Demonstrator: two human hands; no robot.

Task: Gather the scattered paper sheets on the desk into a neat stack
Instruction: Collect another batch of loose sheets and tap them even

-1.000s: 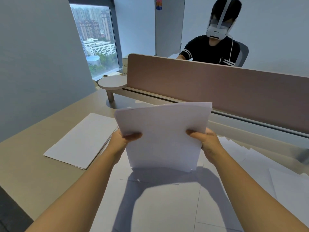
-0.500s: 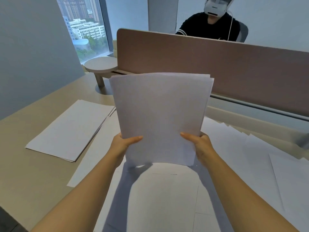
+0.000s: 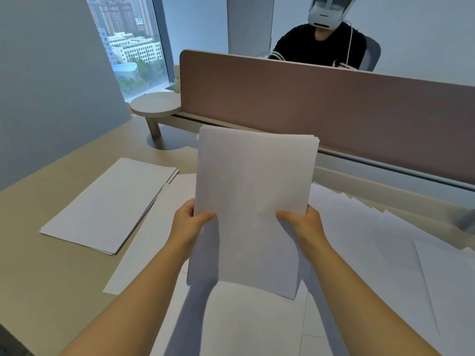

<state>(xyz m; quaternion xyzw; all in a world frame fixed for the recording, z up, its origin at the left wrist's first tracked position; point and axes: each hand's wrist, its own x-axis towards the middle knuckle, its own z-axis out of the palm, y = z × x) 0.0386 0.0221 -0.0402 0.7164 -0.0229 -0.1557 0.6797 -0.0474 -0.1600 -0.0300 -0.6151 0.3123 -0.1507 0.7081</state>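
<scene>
I hold a bundle of white sheets (image 3: 252, 201) upright in portrait over the desk, its lower edge just above the papers lying there. My left hand (image 3: 189, 222) grips its left edge and my right hand (image 3: 304, 223) grips its right edge, thumbs on the front face. The top edges of the bundle are slightly uneven. A flat stack of white paper (image 3: 110, 204) lies on the desk to the left. Loose sheets (image 3: 385, 253) are spread over the desk under and to the right of the bundle.
A brown divider panel (image 3: 334, 106) runs along the far side of the beige desk (image 3: 38, 273). A small round shelf on a leg (image 3: 155, 106) stands at the back left. A person with a headset sits behind the divider (image 3: 321, 44).
The bundle has been turned from landscape to portrait between my hands and now stands taller. My hands hold it lower on its sides. The view has tilted down.
</scene>
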